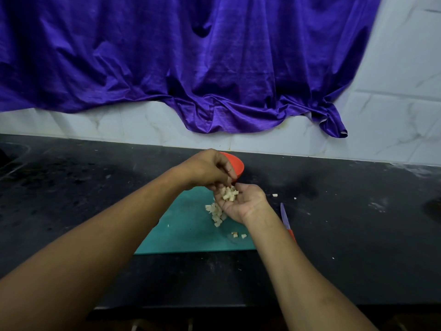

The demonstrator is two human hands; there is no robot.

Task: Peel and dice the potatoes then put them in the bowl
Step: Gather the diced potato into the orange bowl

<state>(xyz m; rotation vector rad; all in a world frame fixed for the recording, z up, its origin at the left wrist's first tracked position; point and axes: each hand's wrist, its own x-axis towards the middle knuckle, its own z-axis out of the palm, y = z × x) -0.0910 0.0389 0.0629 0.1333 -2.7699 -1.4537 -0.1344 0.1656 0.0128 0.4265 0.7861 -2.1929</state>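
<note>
My right hand [243,204] is turned palm up over the teal cutting board [186,232] and cups a small heap of diced potato [229,193]. My left hand [210,169] hovers just above it, fingers curled down and touching the cubes at the palm's edge. More potato cubes [216,212] lie in a pile on the board below the right hand, with two loose ones [238,235] near the board's front. A red bowl [237,164] stands behind the board, mostly hidden by my left hand.
A knife [285,218] with a purple blade and red handle lies on the black counter right of the board, partly under my right forearm. Stray potato bits [275,195] sit on the counter further right. A purple cloth [191,68] hangs over the tiled wall behind.
</note>
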